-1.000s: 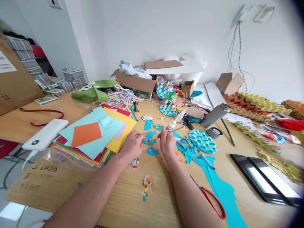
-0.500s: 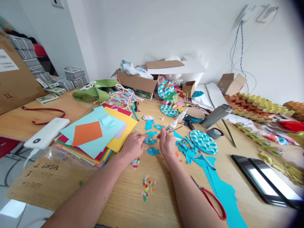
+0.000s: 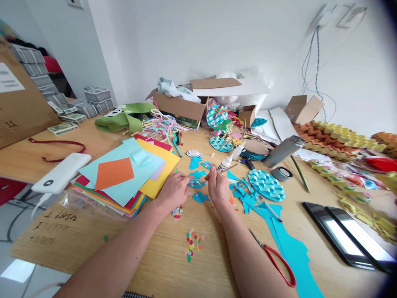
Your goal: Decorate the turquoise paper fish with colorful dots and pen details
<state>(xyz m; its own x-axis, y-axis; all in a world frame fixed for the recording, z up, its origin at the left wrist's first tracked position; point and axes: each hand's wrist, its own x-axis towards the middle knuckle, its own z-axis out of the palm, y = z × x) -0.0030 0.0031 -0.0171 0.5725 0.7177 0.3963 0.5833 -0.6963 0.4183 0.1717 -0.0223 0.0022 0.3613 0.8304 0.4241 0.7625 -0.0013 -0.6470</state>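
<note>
My left hand [image 3: 175, 188] rests on the table with its fingertips pinning the edge of a blue paper fish [image 3: 196, 183] dotted with small coloured circles. In the closed fingers of my right hand [image 3: 219, 187] is a thin brownish stick [image 3: 232, 167], its tip low at the right side of that fish. Just below lies a second blue fish [image 3: 200, 197]; above are another small blue fish [image 3: 207, 165] and a blue cut-out [image 3: 195, 162]. A white glue bottle [image 3: 223, 164] lies tilted behind my right hand. Coloured paper dots [image 3: 194, 242] are scattered nearer me.
Coloured paper sheets [image 3: 124, 178] are stacked at left, near a white power bank [image 3: 62, 173]. To the right are red-handled scissors [image 3: 281, 265], blue paper scraps [image 3: 290, 244], a woven blue oval [image 3: 266, 185], tape [image 3: 282, 173], a steel flask [image 3: 283, 151] and two dark tablets [image 3: 344, 236].
The view has shifted very slightly. My hands stay in nearly the same place, and the stick's rear end sits a touch lower.
</note>
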